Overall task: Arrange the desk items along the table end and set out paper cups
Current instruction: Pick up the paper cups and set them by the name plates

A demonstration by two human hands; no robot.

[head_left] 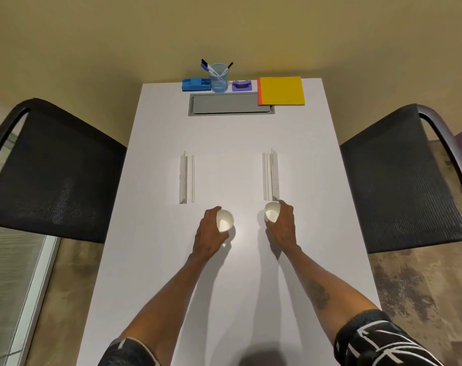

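My left hand (208,235) grips a white paper cup (224,220) just above the white table (150,260), its mouth tilted toward me. My right hand (284,228) holds a second white paper cup (271,212) the same way, near the lower end of the right rail. Along the far table end stand a blue stapler-like box (196,84), a clear blue pen holder with pens (219,77), a small purple tape dispenser (241,85) and a yellow notebook with a red spine (281,91).
A grey cable hatch (231,104) is set into the table in front of the desk items. Two white rails (186,178) (270,175) lie lengthwise mid-table. Black mesh chairs stand at the left (47,170) and right (406,178) sides.
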